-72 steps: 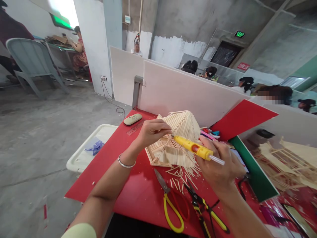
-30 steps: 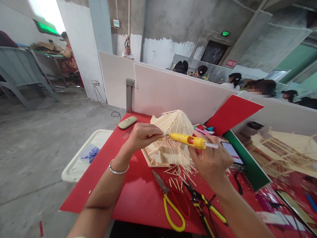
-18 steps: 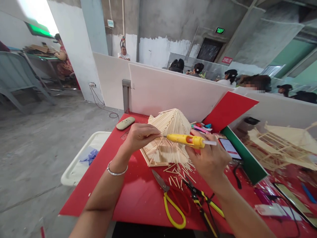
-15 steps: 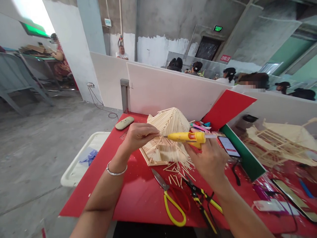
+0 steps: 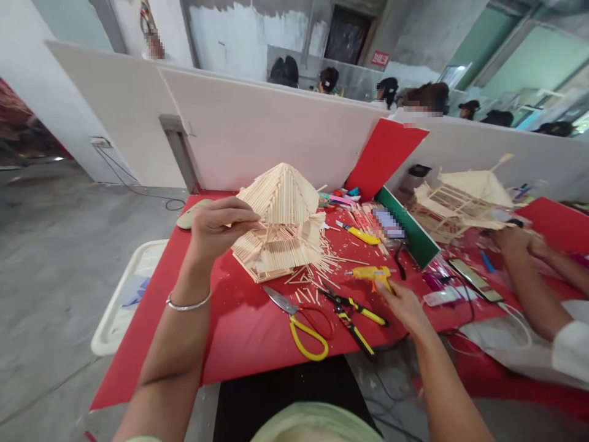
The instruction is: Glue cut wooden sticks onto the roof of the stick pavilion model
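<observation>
My left hand (image 5: 221,227) is closed in a pinch beside the roof of a model house (image 5: 285,196) built of thin wooden sticks. A small wooden stick seems to be between its fingertips, mostly hidden by them. Low over the table on the right, my right hand (image 5: 407,310) grips the handle of a yellow glue gun (image 5: 368,273), whose nozzle points left toward the model. Scissors (image 5: 294,313) with one yellow and one red handle lie in front of the model. Black-and-yellow pliers (image 5: 350,313) lie between them and my right hand.
Loose sticks (image 5: 308,294) are strewn by the model. A yellow utility knife (image 5: 359,233) and a phone (image 5: 389,222) lie behind the glue gun, near a green board (image 5: 407,227). A co-worker's hands (image 5: 515,242) are at another stick model (image 5: 464,196). A white partition (image 5: 271,135) stands behind.
My right hand has moved the glue gun away from my left fingertips, right and down toward the table. My left hand stays pinched near the roof. The view has tilted down and turned right.
</observation>
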### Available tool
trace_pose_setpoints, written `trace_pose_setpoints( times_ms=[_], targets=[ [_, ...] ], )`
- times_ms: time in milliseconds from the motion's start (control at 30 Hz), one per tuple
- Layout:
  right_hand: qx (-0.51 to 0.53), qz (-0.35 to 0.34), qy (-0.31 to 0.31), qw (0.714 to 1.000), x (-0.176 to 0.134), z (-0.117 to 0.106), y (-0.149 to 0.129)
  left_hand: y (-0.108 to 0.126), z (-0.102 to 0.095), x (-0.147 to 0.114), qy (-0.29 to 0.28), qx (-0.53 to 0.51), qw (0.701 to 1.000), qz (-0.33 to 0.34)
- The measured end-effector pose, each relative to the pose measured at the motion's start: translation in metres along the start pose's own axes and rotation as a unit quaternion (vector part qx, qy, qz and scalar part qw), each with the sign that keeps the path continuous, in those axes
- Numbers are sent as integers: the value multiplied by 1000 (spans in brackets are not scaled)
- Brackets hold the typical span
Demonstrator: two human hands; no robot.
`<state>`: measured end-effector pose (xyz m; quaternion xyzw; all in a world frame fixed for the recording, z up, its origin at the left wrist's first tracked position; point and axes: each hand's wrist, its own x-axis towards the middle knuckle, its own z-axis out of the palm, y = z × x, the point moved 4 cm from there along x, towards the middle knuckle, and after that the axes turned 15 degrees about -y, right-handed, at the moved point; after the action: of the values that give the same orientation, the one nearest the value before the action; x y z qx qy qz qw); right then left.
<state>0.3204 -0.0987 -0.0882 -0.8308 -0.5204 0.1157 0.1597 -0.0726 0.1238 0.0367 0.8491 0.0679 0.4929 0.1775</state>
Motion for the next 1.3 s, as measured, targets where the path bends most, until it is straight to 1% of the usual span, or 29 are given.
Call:
trace_pose_setpoints(
  times_ms=[67, 133, 200, 233, 267, 300, 367, 400, 467, 500, 567, 633, 767, 900, 1000, 1133, 1300],
  targets=[
    [-10, -20, 12, 1000, 8, 5, 3, 0, 2, 1, -5, -18, 1000, 6],
    [-25, -32, 36, 999, 13, 4, 0, 1, 4, 2, -11, -22, 1000, 14],
    [-61, -47, 92, 993, 14, -3, -10, 2, 4, 3, -10, -17, 1000, 22],
    [-84, -65, 132, 986, 12, -8, -21, 3, 5, 3, -9, -14, 1000, 23],
    [-99, -96, 174, 975, 9, -14, -37, 3, 5, 3, -8, -10, 1000, 24],
    [-91, -134, 201, 966, 6, -18, -56, 3, 5, 3, -7, -6, 1000, 24],
    [-19, -233, 236, 943, -4, -25, -103, 4, 4, 3, -6, 1, 1000, 26],
    [14, -287, 232, 929, -8, -26, -131, 4, 4, 3, -6, 2, 1000, 27],
    [68, -358, 209, 907, -13, -24, -183, 4, 4, 4, -4, 3, 1000, 23],
    [93, -386, 208, 894, -16, -23, -205, 4, 4, 4, -2, 2, 1000, 19],
    [121, -416, 197, 880, -16, -19, -240, 4, 4, 4, 2, -6, 1000, 11],
    [131, -425, 198, 874, -11, -15, -263, 3, 5, 4, 1, -22, 1000, 11],
    [131, -415, 225, 872, 1, -16, -283, 1, 8, 4, -7, -59, 998, 10],
    [109, -398, 231, 881, 10, -16, -294, -3, 9, 4, -9, -81, 997, -5],
    [101, -396, 235, 882, 15, -15, -299, -3, 10, 5, -8, -90, 996, -8],
    [107, -418, 225, 874, 19, -15, -304, -3, 8, 7, -5, -88, 996, -9],
    [149, -440, 228, 856, 22, -16, -304, -3, 5, 11, -10, -81, 997, 3]
  ],
)
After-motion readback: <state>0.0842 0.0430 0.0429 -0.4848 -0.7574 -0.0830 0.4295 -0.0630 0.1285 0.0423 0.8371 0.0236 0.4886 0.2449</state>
